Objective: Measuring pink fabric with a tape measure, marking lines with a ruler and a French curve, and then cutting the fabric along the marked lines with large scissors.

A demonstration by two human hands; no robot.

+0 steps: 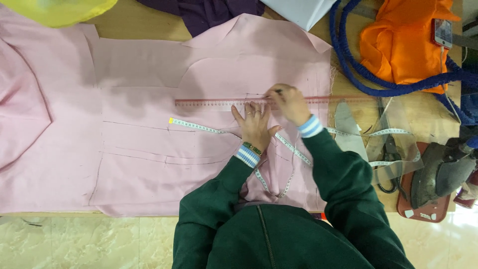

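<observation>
Pink fabric [149, 144] lies spread flat across the wooden surface [139, 27], covering most of its left and middle. A long ruler [209, 103] lies across it, running left to right. Your left hand [254, 124] presses flat, fingers spread and gripping nothing, on the fabric with fingertips on the ruler's lower edge. Your right hand [289, 102] pinches a small dark marking tool [277, 91] at the ruler's upper edge; the tool is too small to identify. A white measuring tape [199, 127] trails across the fabric under your wrists. To the right: scissors [391, 154], clear curve templates [398, 134], an iron [440, 174], orange cloth [403, 45], blue cord [358, 69].
</observation>
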